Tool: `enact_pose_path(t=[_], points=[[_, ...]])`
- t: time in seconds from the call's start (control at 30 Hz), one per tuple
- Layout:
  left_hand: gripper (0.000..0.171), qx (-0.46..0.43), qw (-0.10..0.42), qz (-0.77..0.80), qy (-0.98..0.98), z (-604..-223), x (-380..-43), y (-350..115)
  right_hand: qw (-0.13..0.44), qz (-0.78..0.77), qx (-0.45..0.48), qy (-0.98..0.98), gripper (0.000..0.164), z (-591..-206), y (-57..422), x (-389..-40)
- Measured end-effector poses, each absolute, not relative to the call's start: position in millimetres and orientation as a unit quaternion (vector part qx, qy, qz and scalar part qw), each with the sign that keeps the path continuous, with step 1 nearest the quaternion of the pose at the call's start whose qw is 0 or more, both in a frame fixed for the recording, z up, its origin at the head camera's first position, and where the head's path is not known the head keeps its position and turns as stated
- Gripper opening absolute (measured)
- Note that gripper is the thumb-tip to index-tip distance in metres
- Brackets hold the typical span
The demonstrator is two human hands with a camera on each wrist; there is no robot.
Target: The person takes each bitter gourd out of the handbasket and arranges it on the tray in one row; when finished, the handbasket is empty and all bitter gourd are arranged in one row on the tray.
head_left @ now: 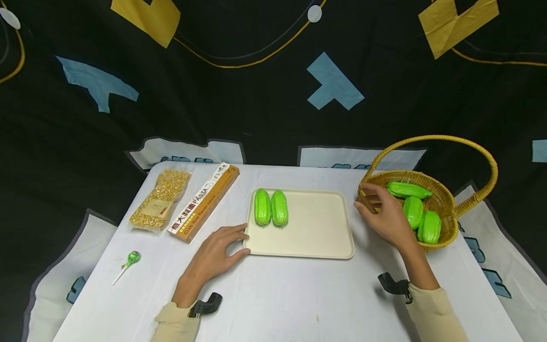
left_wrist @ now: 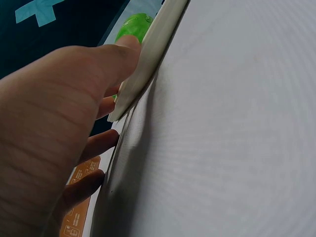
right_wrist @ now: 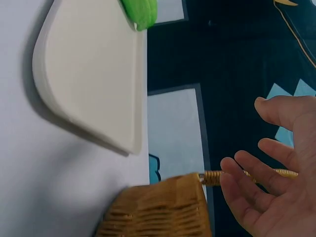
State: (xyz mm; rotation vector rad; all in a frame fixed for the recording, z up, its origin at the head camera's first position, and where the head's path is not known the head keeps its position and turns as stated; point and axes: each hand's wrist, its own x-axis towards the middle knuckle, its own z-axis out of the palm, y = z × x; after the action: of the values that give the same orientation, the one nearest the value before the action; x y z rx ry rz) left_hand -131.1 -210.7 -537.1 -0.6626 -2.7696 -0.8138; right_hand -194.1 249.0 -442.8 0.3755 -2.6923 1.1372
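Near the desk's right edge stands the wicker basket [head_left: 431,223], holding three green gourd-shaped toys [head_left: 413,211] that lie just beyond the right hand [head_left: 384,216], toward that edge. This hand hovers at the basket's near rim, fingers loosely spread, grasping nothing. At the desk's middle the cream tray [head_left: 316,232] carries two more green toys [head_left: 271,207] at its far-left corner, long axes pointing away from the person. The left hand [head_left: 213,259] rests relaxed against the tray's near-left corner, gripping nothing.
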Motion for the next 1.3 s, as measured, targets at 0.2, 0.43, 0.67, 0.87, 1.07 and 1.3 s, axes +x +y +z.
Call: enact_pose_path(t=[0.2, 0.43, 0.67, 0.87, 1.07, 1.3], points=[[0.036, -0.224, 0.091, -0.275, -0.931, -536.5, -130.8, -211.5, 0.108, 0.378, 0.121, -0.911, 0.055, -443.6, 262.2, -193.8], [0.037, -0.226, 0.096, -0.276, -0.929, -536.4, -130.7, -211.4, 0.102, 0.368, 0.096, -0.919, 0.056, -445.7, 279.1, -191.8], [0.037, -0.230, 0.098, -0.275, -0.928, -536.9, -130.8, -211.3, 0.100, 0.355, 0.081, -0.926, 0.057, -448.6, 294.2, -189.5], [0.038, -0.227, 0.097, -0.274, -0.929, -537.0, -130.8, -210.9, 0.091, 0.349, 0.072, -0.930, 0.056, -452.3, 304.8, -192.7], [0.037, -0.229, 0.099, -0.275, -0.929, -537.6, -131.2, -211.0, 0.084, 0.344, 0.055, -0.934, 0.056, -458.3, 315.3, -196.8], [0.038, -0.231, 0.100, -0.277, -0.927, -538.4, -131.4, -211.2, 0.077, 0.328, 0.028, -0.941, 0.056, -462.6, 322.6, -198.8]])
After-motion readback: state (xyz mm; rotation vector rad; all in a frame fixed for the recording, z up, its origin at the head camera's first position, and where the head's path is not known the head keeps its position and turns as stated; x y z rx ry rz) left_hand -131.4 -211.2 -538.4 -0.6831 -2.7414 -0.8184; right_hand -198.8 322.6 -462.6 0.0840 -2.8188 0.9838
